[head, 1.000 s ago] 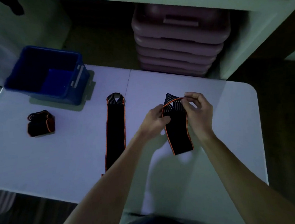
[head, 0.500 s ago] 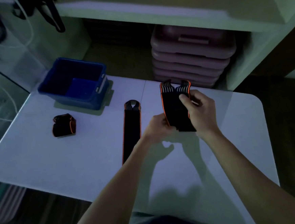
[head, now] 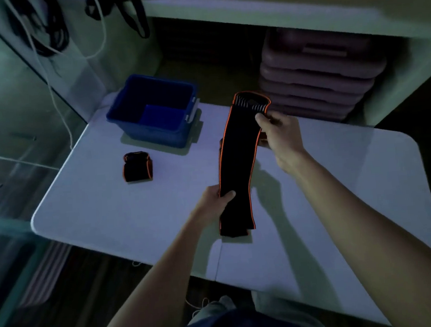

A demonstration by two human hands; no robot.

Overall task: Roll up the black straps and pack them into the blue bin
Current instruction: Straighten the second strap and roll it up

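A long black strap with orange edging is stretched out lengthwise above the white table. My right hand pinches its far looped end, and my left hand grips its left edge lower down. Its near end reaches the tabletop. A second flat strap lies mostly hidden behind the held one; only a sliver shows at its left side. One rolled black strap sits on the table to the left. The blue bin stands at the far left corner, with nothing visible inside.
Stacked mauve plastic platforms sit under a white shelf behind the table. Cables and dark straps hang at the upper left. A glass panel runs along the left side. The table's near edge is close to my legs.
The strap, folded short between both hands earlier, is now pulled out to full length. My right hand went up to its far end and my left slid down. The camera view shifted right.
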